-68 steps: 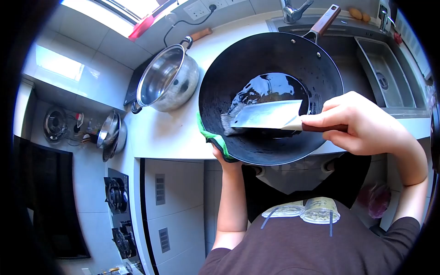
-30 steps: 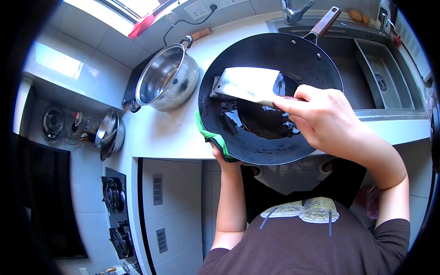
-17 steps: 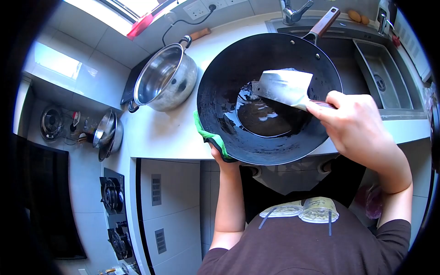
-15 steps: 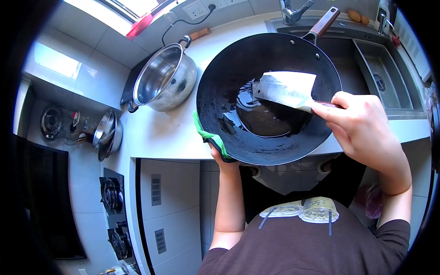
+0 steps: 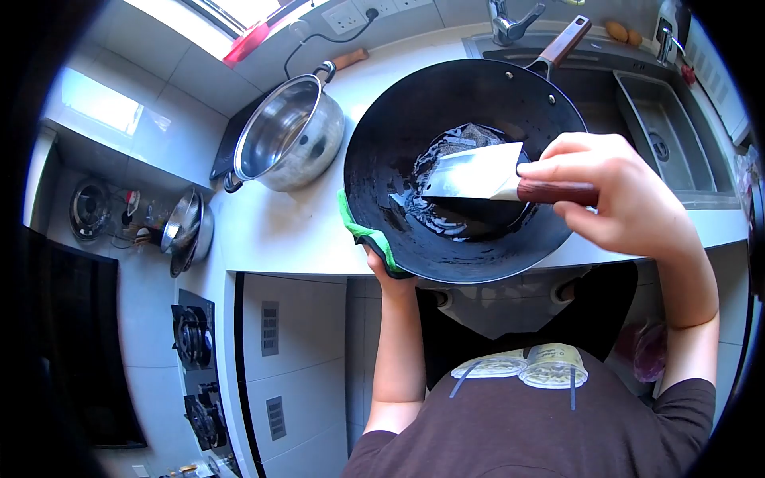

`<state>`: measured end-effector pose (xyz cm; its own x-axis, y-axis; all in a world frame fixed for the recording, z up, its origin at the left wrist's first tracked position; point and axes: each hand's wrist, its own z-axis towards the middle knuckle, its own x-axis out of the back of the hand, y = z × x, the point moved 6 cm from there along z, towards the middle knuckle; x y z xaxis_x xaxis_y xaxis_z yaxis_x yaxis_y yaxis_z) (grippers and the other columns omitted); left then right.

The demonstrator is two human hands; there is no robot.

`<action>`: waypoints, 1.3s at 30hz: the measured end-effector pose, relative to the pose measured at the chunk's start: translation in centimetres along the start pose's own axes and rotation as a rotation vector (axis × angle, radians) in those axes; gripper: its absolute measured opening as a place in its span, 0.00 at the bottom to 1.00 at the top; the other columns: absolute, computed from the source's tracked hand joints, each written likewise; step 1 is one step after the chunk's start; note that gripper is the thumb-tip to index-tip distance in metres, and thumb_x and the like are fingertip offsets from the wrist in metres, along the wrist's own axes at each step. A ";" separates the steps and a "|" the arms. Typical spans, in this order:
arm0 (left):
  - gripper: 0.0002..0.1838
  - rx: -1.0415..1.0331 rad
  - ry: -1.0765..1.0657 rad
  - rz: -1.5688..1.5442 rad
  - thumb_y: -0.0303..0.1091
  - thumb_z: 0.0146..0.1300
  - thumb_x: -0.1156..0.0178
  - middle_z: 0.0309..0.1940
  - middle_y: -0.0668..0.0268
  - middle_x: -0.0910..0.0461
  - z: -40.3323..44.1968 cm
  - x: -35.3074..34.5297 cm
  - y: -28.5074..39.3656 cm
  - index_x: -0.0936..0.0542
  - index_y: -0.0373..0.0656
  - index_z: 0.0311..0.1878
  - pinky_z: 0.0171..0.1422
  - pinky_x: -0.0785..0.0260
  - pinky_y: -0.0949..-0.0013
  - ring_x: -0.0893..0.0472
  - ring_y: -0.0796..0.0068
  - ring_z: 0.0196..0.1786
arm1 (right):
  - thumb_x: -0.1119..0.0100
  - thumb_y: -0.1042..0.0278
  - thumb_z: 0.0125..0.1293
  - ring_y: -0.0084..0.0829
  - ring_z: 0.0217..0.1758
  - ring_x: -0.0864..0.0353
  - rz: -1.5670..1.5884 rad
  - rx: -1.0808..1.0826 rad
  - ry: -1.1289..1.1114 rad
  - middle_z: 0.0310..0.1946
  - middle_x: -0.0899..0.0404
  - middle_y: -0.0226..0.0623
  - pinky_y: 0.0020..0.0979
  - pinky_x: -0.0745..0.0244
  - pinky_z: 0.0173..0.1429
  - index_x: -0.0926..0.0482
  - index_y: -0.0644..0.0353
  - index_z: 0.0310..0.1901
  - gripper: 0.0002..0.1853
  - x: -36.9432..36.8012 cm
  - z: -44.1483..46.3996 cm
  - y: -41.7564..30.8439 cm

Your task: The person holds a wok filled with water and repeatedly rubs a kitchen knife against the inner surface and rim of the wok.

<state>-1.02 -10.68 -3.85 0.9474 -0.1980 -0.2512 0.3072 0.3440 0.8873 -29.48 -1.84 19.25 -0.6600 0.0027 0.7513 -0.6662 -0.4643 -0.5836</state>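
A large dark wok [image 5: 378, 151] sits tilted at the counter's front edge, with a wood-covered handle [image 5: 567, 38] pointing toward the sink. A little liquid shines in its bottom. My left hand [image 5: 386, 267] is closed at the near left rim, with a green cloth [image 5: 365, 233] between it and the wok; its fingers are partly hidden. In my right hand [image 5: 610, 187] is the reddish-brown handle of a cleaver [image 5: 474, 171]. Its broad, shiny blade lies over the wok's bottom. Behind the blade shows a grey, mesh-like patch [image 5: 472, 137] I cannot identify.
Left of the wok stands a two-handled steel pot [image 5: 299, 147] on the white counter [image 5: 271, 231]. A sink [image 5: 677, 135] with a faucet [image 5: 510, 24] lies at the back right, with eggs [image 5: 624, 32] behind it. Gas burners [image 5: 193, 334] are at lower left.
The cleaver has shifted left and slightly down in the wok, its handle now nearly level. My right hand has changed its hold on it. Ripples have spread in the liquid, exposing the grey patch.
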 end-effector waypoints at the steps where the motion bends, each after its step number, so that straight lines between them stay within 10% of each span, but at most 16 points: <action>1: 0.54 -0.003 0.003 -0.003 0.74 0.64 0.46 0.75 0.59 0.38 0.1 -0.3 0.2 0.49 0.48 0.81 0.77 0.37 0.52 0.34 0.59 0.75 | 0.38 0.86 0.52 0.37 0.46 0.12 0.171 0.050 0.034 0.41 0.16 0.43 0.33 0.17 0.54 0.14 0.67 0.49 0.19 0.3 0.2 0.3; 12: 0.55 0.119 0.060 -0.248 0.75 0.64 0.47 0.77 0.58 0.40 0.1 -0.8 0.4 0.51 0.45 0.82 0.78 0.39 0.53 0.35 0.59 0.77 | 0.20 0.61 0.55 0.36 0.38 0.19 0.173 0.306 -0.035 0.37 0.20 0.40 0.33 0.23 0.42 0.14 0.60 0.47 0.20 -1.5 2.3 0.6; 18: 0.52 0.015 0.053 -0.232 0.70 0.68 0.50 0.78 0.56 0.41 0.4 -0.8 0.4 0.51 0.42 0.81 0.79 0.40 0.53 0.36 0.59 0.77 | 0.26 0.67 0.54 0.42 0.33 0.17 -0.088 0.394 -0.046 0.33 0.24 0.39 0.37 0.21 0.37 0.24 0.60 0.34 0.14 -4.9 0.5 -2.8; 23: 0.48 0.023 0.002 -0.211 0.68 0.71 0.56 0.77 0.55 0.40 0.2 -1.2 0.9 0.51 0.41 0.81 0.79 0.40 0.54 0.36 0.58 0.78 | 0.30 0.73 0.54 0.41 0.29 0.15 0.101 0.450 0.244 0.36 0.18 0.49 0.34 0.17 0.33 0.16 0.63 0.53 0.22 -5.3 0.1 -3.0; 28: 0.40 0.025 0.046 -0.620 0.61 0.72 0.60 0.72 0.55 0.30 0.7 -0.1 0.3 0.37 0.40 0.76 0.76 0.36 0.54 0.28 0.58 0.72 | 0.27 0.72 0.56 0.42 0.33 0.13 0.344 0.472 0.244 0.39 0.17 0.49 0.33 0.16 0.37 0.15 0.63 0.50 0.18 -5.6 -1.2 -4.0; 32: 0.37 -0.052 0.008 -0.456 0.57 0.76 0.61 0.70 0.55 0.28 0.4 1.3 1.4 0.36 0.36 0.75 0.77 0.37 0.54 0.27 0.61 0.70 | 0.27 0.69 0.57 0.43 0.36 0.11 0.404 0.444 0.244 0.44 0.16 0.55 0.32 0.13 0.40 0.14 0.61 0.49 0.17 -6.1 -2.3 -3.7; 34: 0.35 -0.234 -0.251 0.292 0.56 0.77 0.58 0.69 0.56 0.26 0.3 3.1 2.9 0.34 0.36 0.74 0.75 0.34 0.56 0.25 0.62 0.68 | 0.27 0.69 0.58 0.44 0.36 0.10 0.424 0.453 0.253 0.44 0.17 0.57 0.32 0.13 0.40 0.14 0.62 0.49 0.16 -6.4 -2.7 -3.4; 36: 0.30 -0.326 -0.051 0.521 0.50 0.77 0.52 0.63 0.57 0.20 -0.5 2.6 1.6 0.28 0.34 0.69 0.67 0.26 0.59 0.19 0.64 0.61 | 0.27 0.70 0.58 0.44 0.36 0.10 0.442 0.459 0.253 0.44 0.17 0.58 0.32 0.13 0.40 0.14 0.63 0.48 0.16 -6.6 -2.7 -3.3; 38: 0.40 -0.079 -0.179 -0.694 0.58 0.73 0.60 0.73 0.55 0.32 -0.3 0.8 -0.5 0.41 0.37 0.78 0.78 0.38 0.57 0.30 0.59 0.73 | 0.27 0.70 0.57 0.43 0.36 0.10 0.452 0.468 0.261 0.44 0.17 0.58 0.32 0.13 0.39 0.14 0.63 0.48 0.17 -6.9 -2.5 -3.3; 39: 0.40 -0.075 -0.179 -0.690 0.58 0.73 0.60 0.73 0.55 0.32 -0.5 0.8 -0.3 0.41 0.37 0.78 0.78 0.38 0.57 0.30 0.59 0.73 | 0.27 0.70 0.57 0.43 0.35 0.11 0.448 0.482 0.290 0.43 0.17 0.58 0.32 0.13 0.39 0.15 0.64 0.48 0.17 -7.1 -2.3 -3.2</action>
<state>-0.27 -10.50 -4.50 0.5073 -0.5388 -0.6725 0.8425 0.1463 0.5184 -23.51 1.67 15.09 -0.9441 -0.0756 0.3207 -0.1268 -0.8150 -0.5654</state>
